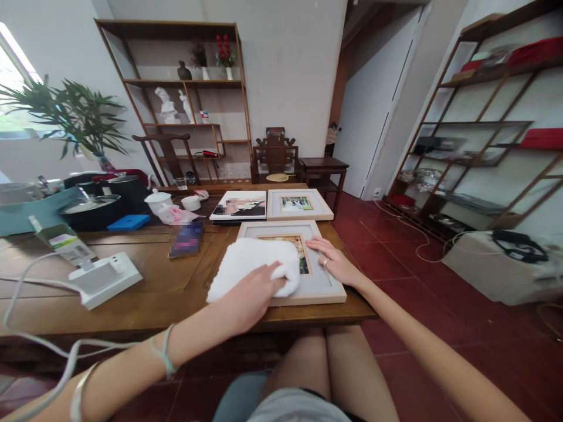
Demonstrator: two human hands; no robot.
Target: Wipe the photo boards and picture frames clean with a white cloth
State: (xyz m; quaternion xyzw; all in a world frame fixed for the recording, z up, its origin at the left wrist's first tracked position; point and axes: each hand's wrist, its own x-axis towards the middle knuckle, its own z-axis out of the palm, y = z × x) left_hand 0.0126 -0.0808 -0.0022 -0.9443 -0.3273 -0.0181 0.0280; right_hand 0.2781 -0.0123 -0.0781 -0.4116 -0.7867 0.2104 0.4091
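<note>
A light wooden picture frame (323, 290) lies flat near the front right corner of the wooden table (132, 305). A white cloth (250, 261) covers its left half. My left hand (253, 296) grips the cloth's right end and presses it onto the frame's glass. My right hand (332, 261) lies flat on the frame's right side, fingers stretched out, a ring on one finger. Part of the photo shows between the cloth and my right hand.
Two more framed pictures (299, 204) (240, 206) lie farther back on the table. A white power strip (105, 278) with cables, pots (92, 211), a white teapot (158, 202) and a blue box (128, 222) stand at the left. Shelves line the back and right walls.
</note>
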